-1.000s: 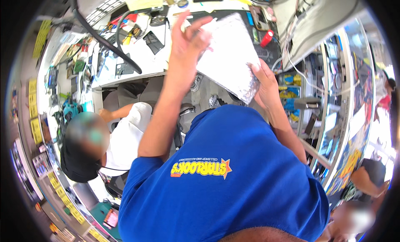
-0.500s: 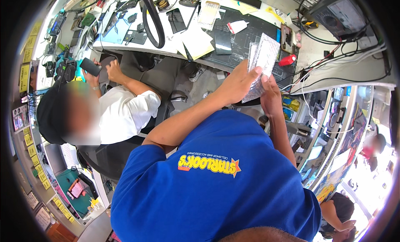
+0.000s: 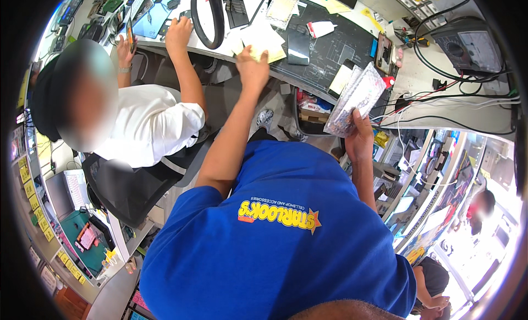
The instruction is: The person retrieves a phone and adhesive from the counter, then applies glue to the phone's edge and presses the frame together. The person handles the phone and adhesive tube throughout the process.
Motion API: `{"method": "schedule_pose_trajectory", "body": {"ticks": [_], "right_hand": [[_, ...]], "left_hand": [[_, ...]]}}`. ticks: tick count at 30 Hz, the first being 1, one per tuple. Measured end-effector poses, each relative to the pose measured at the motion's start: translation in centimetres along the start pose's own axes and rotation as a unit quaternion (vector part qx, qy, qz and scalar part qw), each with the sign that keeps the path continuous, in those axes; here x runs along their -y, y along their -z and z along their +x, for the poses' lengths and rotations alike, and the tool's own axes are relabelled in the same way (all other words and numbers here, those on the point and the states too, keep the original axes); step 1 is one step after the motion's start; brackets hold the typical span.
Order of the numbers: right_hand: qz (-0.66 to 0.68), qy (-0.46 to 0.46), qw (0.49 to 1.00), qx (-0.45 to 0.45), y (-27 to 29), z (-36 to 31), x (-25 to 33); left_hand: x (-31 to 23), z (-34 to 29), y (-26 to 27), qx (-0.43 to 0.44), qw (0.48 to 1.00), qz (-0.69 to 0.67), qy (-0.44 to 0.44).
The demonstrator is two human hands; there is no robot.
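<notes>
My right hand (image 3: pixel 360 137) is closed around the lower end of a clear bubble-wrap pouch (image 3: pixel 357 97), held tilted just off the bench's front edge. Its contents are hard to make out. To the left, my left hand (image 3: pixel 254 69) reaches over the bench edge onto a pile of pale yellow and white papers (image 3: pixel 267 40). Its thumb and fingers are apart and rest at the papers; no held thing shows. Partly behind the pouch, a pale flat rectangular piece (image 3: pixel 341 79) lies on the black work mat (image 3: pixel 330 53).
Beside the papers lies a dark phone (image 3: pixel 298 47), with a white tube (image 3: pixel 320 29) behind it. A black hose-like loop (image 3: pixel 209 23) hangs over the bench. At right stand a multimeter (image 3: pixel 467 47) and loose cables. A co-worker in a white shirt (image 3: pixel 148 122) sits at left.
My left hand has let go of the pouch and moved left to the papers. My right hand still holds the pouch, now slightly lower right. The co-worker's hands have moved up toward the bench.
</notes>
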State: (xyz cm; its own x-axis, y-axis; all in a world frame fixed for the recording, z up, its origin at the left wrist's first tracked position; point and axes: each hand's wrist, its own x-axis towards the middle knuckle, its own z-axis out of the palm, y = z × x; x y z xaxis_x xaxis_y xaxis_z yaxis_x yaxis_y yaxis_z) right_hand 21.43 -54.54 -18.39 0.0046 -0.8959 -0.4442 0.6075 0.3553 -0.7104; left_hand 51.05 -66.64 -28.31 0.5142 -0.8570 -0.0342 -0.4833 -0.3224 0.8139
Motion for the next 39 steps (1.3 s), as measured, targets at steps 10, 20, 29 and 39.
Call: {"method": "schedule_pose_trajectory", "body": {"ticks": [10, 20, 29, 39], "right_hand": [[-0.053, 0.004, 0.998, 0.022, -1.8, 0.1, 0.7], [-0.403, 0.192, 0.893, 0.060, -2.1, -0.5, -0.2], [-0.261, 0.221, 0.939, -0.028, -1.2, -7.2, 1.8], [-0.470, 0.419, 0.576, -0.522, 9.2, -20.1, 12.8]], "left_hand": [[0.4, 1.0, -0.1, -0.031, 0.998, -0.048, -0.030], [-11.3, -13.0, 3.2, 0.474, 0.806, -0.345, 0.083], [-15.5, -15.1, 2.1, 0.566, 0.745, -0.354, 0.012], [-22.9, -20.5, -0.5, 0.690, 0.634, -0.351, -0.003]]}}
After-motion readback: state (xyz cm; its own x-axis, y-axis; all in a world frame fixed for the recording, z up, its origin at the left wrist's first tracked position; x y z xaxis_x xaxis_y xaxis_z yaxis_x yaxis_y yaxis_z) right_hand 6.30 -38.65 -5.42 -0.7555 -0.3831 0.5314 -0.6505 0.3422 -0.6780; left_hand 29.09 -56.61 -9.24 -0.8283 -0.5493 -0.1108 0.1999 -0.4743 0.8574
